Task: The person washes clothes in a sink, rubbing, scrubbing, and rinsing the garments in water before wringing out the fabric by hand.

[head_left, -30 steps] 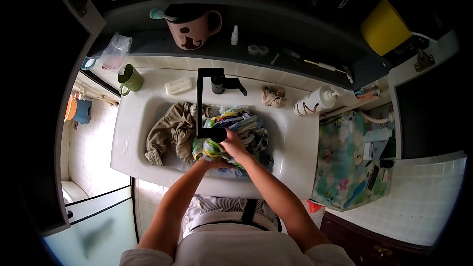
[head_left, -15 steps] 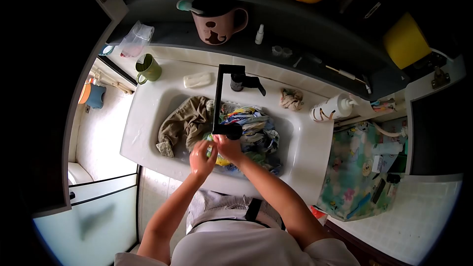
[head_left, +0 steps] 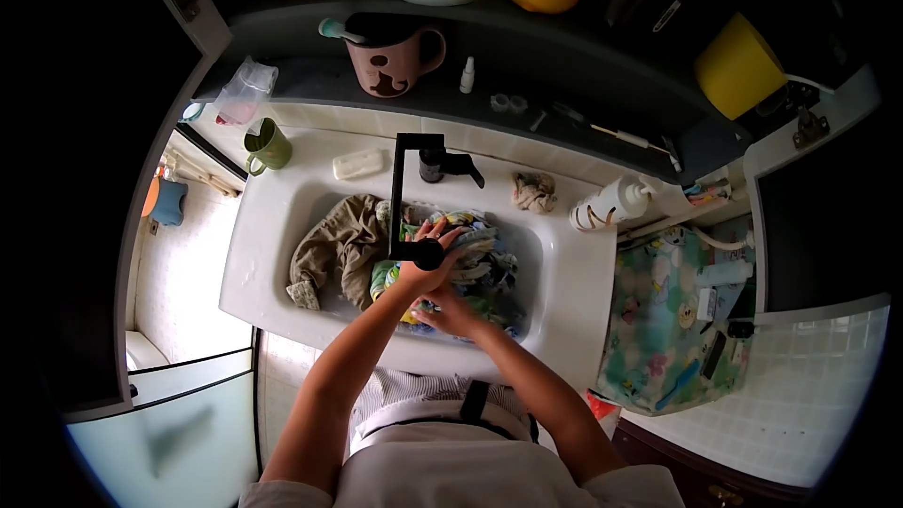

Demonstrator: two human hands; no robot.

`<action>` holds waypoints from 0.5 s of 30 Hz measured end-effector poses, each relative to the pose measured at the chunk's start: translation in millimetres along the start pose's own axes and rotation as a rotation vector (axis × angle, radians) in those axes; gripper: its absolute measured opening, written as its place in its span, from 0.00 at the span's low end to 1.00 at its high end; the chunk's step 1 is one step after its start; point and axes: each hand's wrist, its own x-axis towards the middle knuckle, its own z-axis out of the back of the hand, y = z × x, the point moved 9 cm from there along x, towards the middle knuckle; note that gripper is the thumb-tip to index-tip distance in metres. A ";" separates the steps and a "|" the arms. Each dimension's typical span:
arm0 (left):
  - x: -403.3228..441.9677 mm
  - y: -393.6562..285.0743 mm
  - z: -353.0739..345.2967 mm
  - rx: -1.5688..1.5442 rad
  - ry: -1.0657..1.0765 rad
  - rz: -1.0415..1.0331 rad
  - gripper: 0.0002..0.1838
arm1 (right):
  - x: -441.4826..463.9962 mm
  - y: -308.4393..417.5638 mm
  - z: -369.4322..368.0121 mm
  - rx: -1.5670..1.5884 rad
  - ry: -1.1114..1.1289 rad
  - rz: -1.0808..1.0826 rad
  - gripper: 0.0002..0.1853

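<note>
In the white sink (head_left: 572, 292), a multicoloured wet cloth (head_left: 489, 259) lies bunched in water. My left hand (head_left: 431, 259) rests on its upper part, fingers spread, partly hidden behind the end of the black faucet (head_left: 397, 198). Just below and to the right, my right hand (head_left: 447, 313) lies low against the same cloth with its fingers apart. Neither hand is closed on the fabric. A khaki garment (head_left: 343, 249) is heaped at the left side of the basin, next to the coloured cloth.
Along the sink's back edge are a green cup (head_left: 269, 145), a white soap bar (head_left: 357, 165), a crumpled cloth (head_left: 534, 192) and a pump bottle (head_left: 609, 204). A pink mug (head_left: 386, 64) stands on the dark shelf. Right of the sink, a patterned cover (head_left: 649, 320) bears small items.
My left hand has moved up and right from beside the faucet end onto the coloured cloth. My right hand has moved down below it. The camera view has shifted.
</note>
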 end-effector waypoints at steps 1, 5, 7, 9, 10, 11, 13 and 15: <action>-2.1 4.7 0.4 -0.052 -0.040 -0.035 0.24 | -2.6 -10.3 7.6 0.130 0.083 -0.068 0.16; -14.6 -18.2 33.4 -0.018 -0.205 -0.110 0.19 | 8.5 -27.7 85.7 0.129 -0.301 -0.379 0.10; -20.2 -15.5 35.1 -0.141 -0.269 -0.130 0.19 | 21.2 -23.1 107.7 -0.162 -0.642 -0.236 0.10; -31.8 -6.3 38.9 -0.217 -0.312 -0.104 0.20 | 42.8 -1.7 105.9 -0.496 -0.743 -0.082 0.09; -39.9 9.1 31.9 -0.192 -0.322 -0.019 0.21 | 49.1 -4.2 95.1 -0.551 -0.712 -0.090 0.09; -47.9 25.8 22.1 -0.167 -0.332 0.067 0.22 | 53.9 -6.9 83.9 -0.605 -0.680 -0.098 0.08; -53.5 46.6 22.7 -0.250 -0.368 0.237 0.25 | 61.8 -11.4 68.8 -0.658 -0.633 -0.107 0.09; -49.9 57.0 14.6 -0.228 -0.247 0.265 0.26 | 66.9 -20.8 59.0 -0.628 -0.560 -0.122 0.10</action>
